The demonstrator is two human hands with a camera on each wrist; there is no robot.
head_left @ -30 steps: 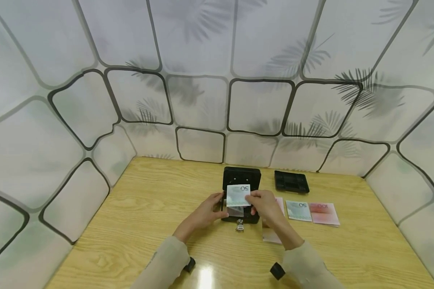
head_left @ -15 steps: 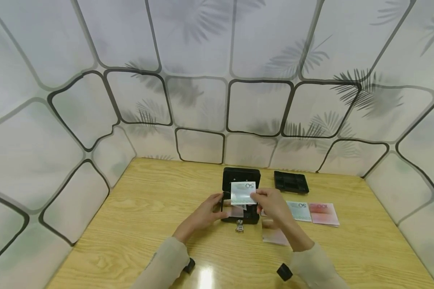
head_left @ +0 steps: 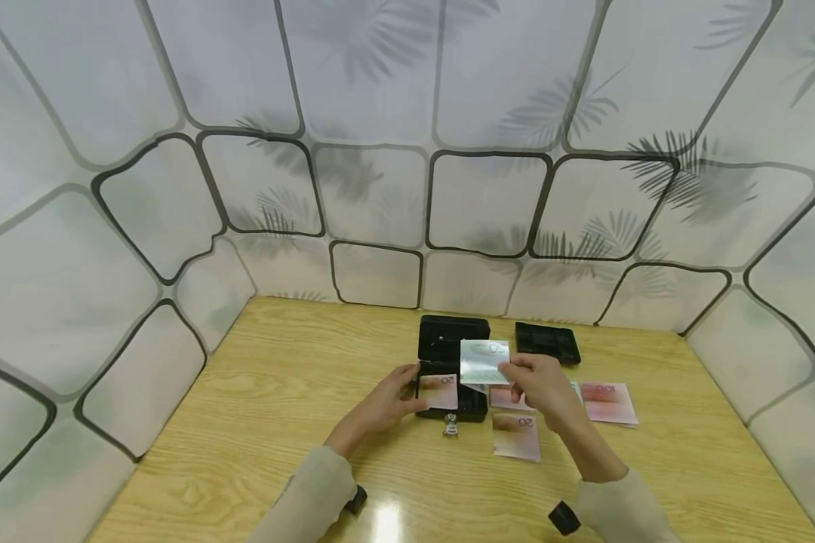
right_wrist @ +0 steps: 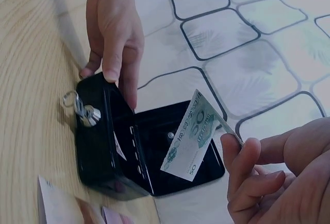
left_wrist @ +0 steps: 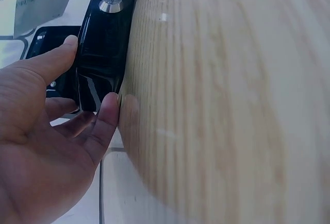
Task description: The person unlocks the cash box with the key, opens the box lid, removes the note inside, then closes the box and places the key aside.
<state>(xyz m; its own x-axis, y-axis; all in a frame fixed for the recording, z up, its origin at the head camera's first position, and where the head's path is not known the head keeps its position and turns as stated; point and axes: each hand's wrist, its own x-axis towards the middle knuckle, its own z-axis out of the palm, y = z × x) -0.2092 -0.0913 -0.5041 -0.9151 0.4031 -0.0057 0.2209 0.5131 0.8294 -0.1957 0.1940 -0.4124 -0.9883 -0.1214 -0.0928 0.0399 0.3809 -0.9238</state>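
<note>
A small black cash box (head_left: 474,415) stands on the table with its lid (head_left: 441,329) raised. My left hand (head_left: 385,401) grips its left side, thumb on the front rim and fingers around the outer wall, as the left wrist view shows. Inside the box lies a 20 banknote (head_left: 438,392). My right hand (head_left: 545,386) pinches a green 50 banknote (right_wrist: 192,139) by its right edge, between thumb and fingers. In the head view that note is held up over the box's right part. Keys on a ring (right_wrist: 72,100) hang from the front lock (right_wrist: 91,116).
A black compartment tray (head_left: 546,344) lies behind on the right. Right of the box are a 20 note (head_left: 516,437), a pink note (head_left: 507,397), a green note (head_left: 576,389) mostly hidden by my hand, and 100 notes (head_left: 609,402). A patterned curtain (head_left: 373,188) surrounds the table.
My right hand has moved right with the 50 note, from over the box's middle towards its right side. The 20 note inside has come into clear view. The left hand stays put.
</note>
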